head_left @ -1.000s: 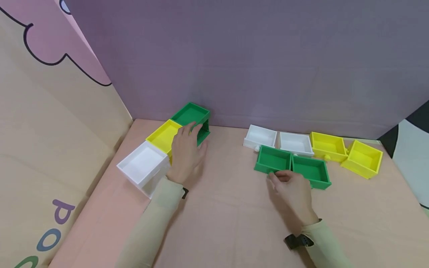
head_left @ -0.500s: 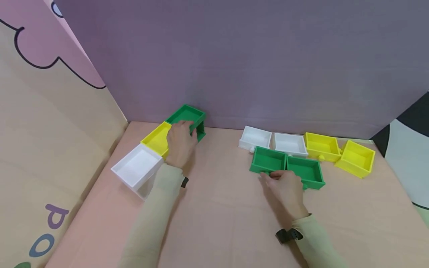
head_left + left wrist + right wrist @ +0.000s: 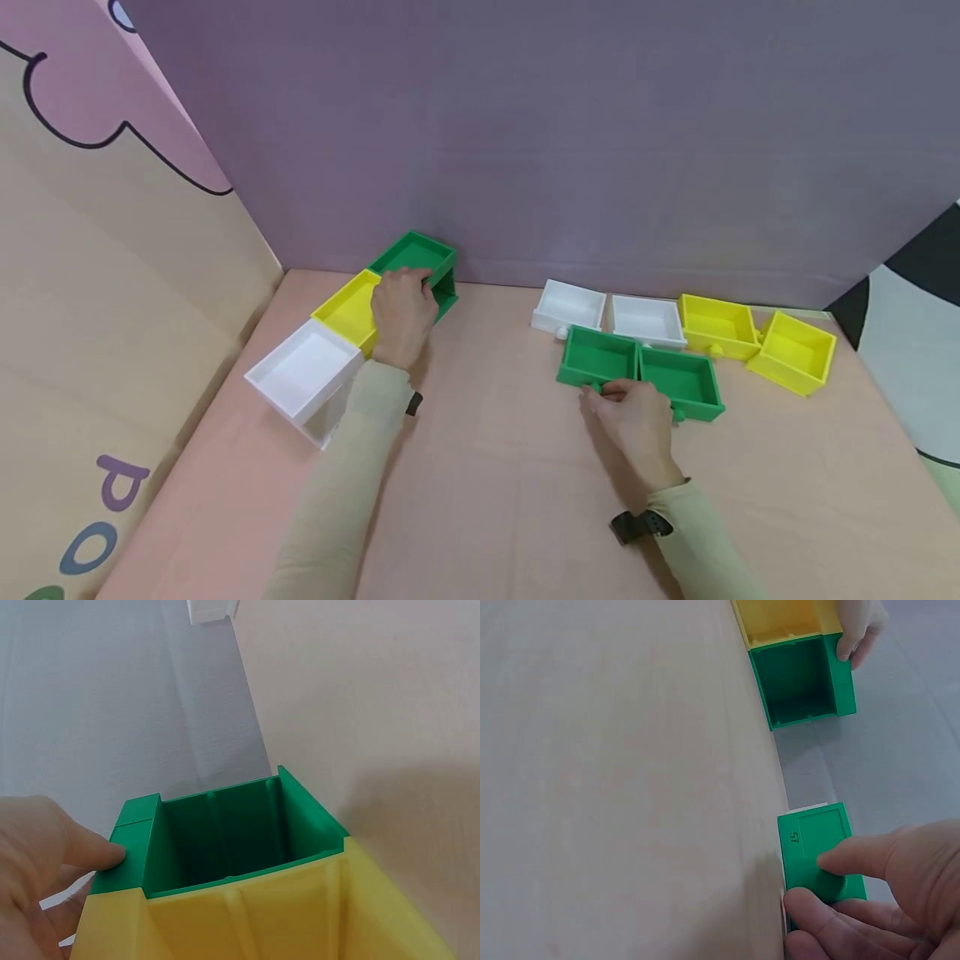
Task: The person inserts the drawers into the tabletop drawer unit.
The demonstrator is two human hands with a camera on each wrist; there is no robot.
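Note:
In the head view, three open-fronted drawer cases stand in a slanting row at left: green (image 3: 416, 252), yellow (image 3: 347, 308) and white (image 3: 303, 368). My left hand (image 3: 403, 318) holds the top front edge of the green case, its thumb (image 3: 105, 853) flat against the green rim in the left wrist view. My right hand (image 3: 637, 423) is at the front of the left green drawer (image 3: 600, 357). Thumb and fingers pinch its round knob (image 3: 826, 883) in the right wrist view. The drawer front bears the number 57. The drawer sits on the table, touching a second green drawer (image 3: 681, 382).
Behind the green drawers stand two white drawers, left (image 3: 570, 305) and right (image 3: 648, 320). Two yellow drawers, one (image 3: 718, 322) beside the whites and one (image 3: 793, 353) turned, stand farther right. A grey-purple panel (image 3: 525, 150) rises along the back edge of the pink table (image 3: 480, 500).
My left hand has drawn its thumb in and taken hold of the green case's edge. My right hand stays at the green drawer's knob. The head view has shifted slightly.

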